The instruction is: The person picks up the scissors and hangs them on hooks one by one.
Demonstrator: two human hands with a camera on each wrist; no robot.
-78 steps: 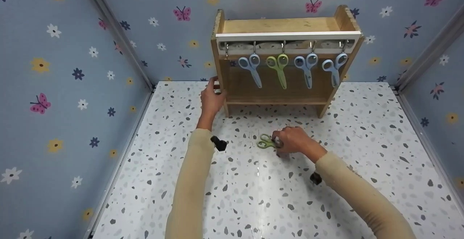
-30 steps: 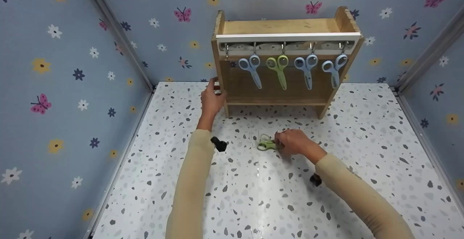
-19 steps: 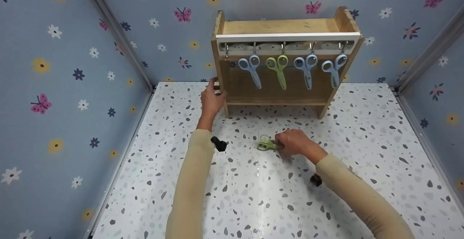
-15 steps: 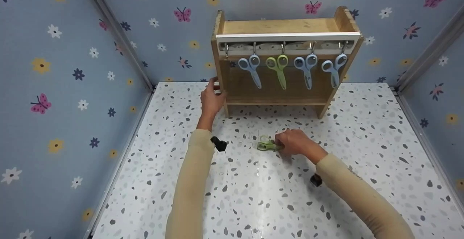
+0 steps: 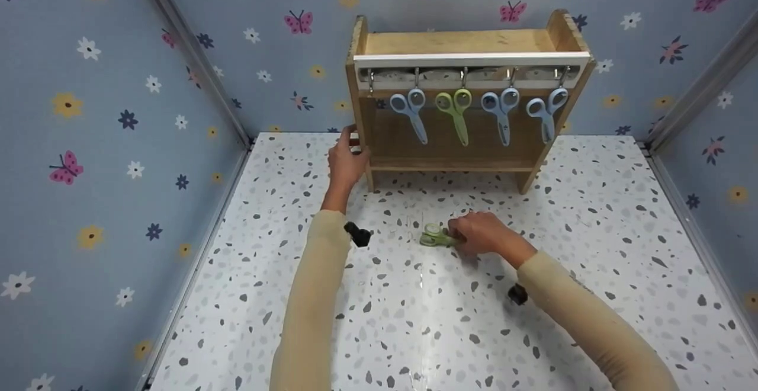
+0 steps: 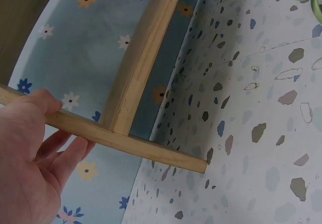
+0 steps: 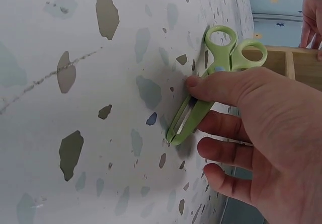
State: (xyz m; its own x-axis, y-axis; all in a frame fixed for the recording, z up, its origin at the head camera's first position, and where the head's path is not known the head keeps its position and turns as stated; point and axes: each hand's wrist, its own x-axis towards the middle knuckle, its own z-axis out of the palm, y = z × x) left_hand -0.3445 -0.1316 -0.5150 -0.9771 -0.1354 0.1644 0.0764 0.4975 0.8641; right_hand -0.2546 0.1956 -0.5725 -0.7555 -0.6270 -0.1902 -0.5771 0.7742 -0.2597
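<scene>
My left hand point(image 5: 347, 163) grips the left side panel of a wooden rack point(image 5: 453, 163); in the left wrist view the thumb lies on one side of the panel point(image 6: 151, 151) and the fingers on the other. My right hand point(image 5: 482, 232) pinches a pair of green scissors point(image 5: 434, 236) low over the table, in front of the rack. The right wrist view shows the thumb across the blade part of these scissors point(image 7: 220, 58), with the finger loops pointing away from the palm and the tip near the tabletop. The other fingers are bent beneath.
Along the rack's white front rail point(image 5: 468, 60) hang several scissors, blue point(image 5: 416, 121) and green point(image 5: 458, 121), on metal hooks. The leftmost hook point(image 5: 371, 83) holds nothing. A speckled white table point(image 5: 379, 308) stands between flower-patterned walls point(image 5: 118, 142).
My right hand has moved slightly right and now pinches the green scissors, whose loops have tilted and drawn closer together in the head view. The left hand stays on the rack's panel.
</scene>
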